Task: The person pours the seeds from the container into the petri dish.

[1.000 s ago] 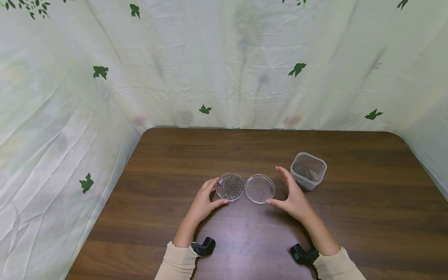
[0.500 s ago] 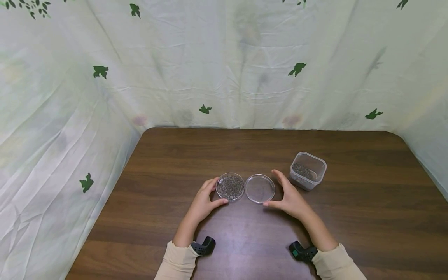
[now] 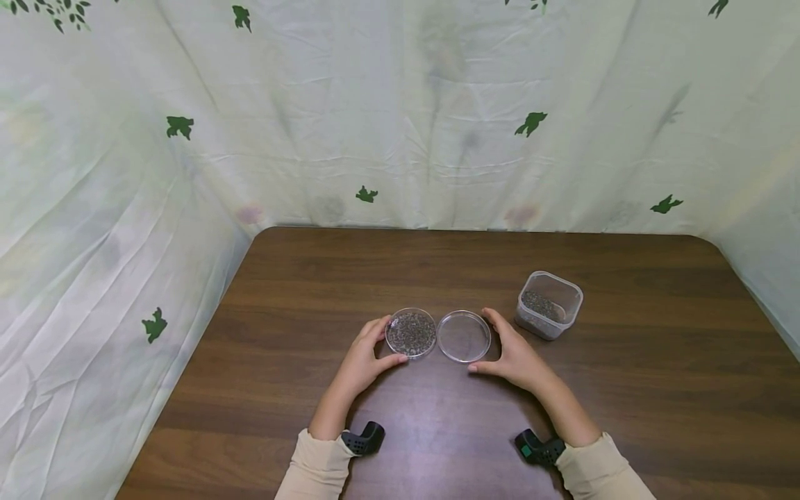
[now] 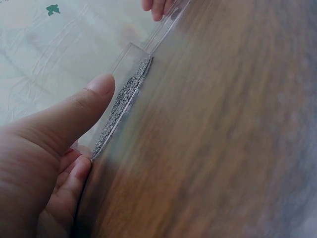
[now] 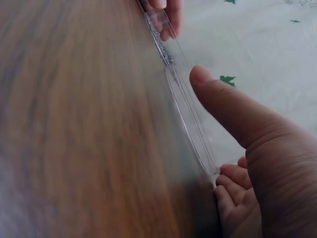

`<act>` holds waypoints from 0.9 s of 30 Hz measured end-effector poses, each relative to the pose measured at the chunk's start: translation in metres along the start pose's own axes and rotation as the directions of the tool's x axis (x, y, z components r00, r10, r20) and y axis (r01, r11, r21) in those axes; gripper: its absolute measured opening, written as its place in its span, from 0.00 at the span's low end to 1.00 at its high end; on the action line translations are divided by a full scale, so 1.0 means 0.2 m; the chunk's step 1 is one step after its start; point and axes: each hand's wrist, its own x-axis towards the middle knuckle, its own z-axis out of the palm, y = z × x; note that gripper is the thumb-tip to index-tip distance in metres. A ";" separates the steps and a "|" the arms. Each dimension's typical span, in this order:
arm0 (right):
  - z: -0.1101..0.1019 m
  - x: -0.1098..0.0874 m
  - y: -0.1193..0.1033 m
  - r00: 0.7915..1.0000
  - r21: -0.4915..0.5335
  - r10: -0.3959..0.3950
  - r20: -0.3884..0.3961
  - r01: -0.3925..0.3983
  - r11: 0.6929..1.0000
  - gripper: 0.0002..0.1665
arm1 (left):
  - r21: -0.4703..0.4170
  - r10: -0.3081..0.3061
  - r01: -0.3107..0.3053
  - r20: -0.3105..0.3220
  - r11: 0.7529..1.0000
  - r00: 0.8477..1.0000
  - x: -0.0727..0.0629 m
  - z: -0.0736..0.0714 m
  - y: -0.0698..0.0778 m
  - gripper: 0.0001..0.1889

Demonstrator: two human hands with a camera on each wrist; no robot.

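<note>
Head view alone shows tub [image 3: 571, 300]; left hand [image 3: 362, 358] grips filled dish [image 3: 410, 309], right hand [image 3: 522, 358] spread.

Tabletop [image 3: 400, 271] observed as brown wood-grain, smooth, light softly reflected. Petri dish [image 4: 128, 59] and second round dish [image 3: 464, 337]: clear, smooth, glossy; glass or plastic not distinguished. Granules [image 3: 410, 335]: grey, rough-textured. Square tub [image 3: 560, 288]: translucent, smooth plastic noted. Backdrop [image 3: 400, 104]: matt cloth, creased. Sleeves [image 3: 319, 462]: matt cloth.
</note>
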 end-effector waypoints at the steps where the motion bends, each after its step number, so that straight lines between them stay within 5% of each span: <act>1: 0.00 0.00 0.00 1.000 -0.008 0.003 0.004 -0.003 1.000 0.62 | 0.001 0.001 -0.001 0.000 1.000 1.000 0.00 0.00 0.00 0.41; 13: 0.02 0.00 -0.01 1.000 -0.094 0.021 0.001 -0.021 0.995 0.55 | -0.005 -0.004 0.004 0.001 1.000 1.000 0.00 0.00 0.00 0.41; 27: 0.02 0.00 -0.02 0.999 -0.049 -0.004 -0.054 0.002 0.999 0.55 | 0.004 0.011 -0.011 -0.001 1.000 1.000 0.00 0.00 0.00 0.41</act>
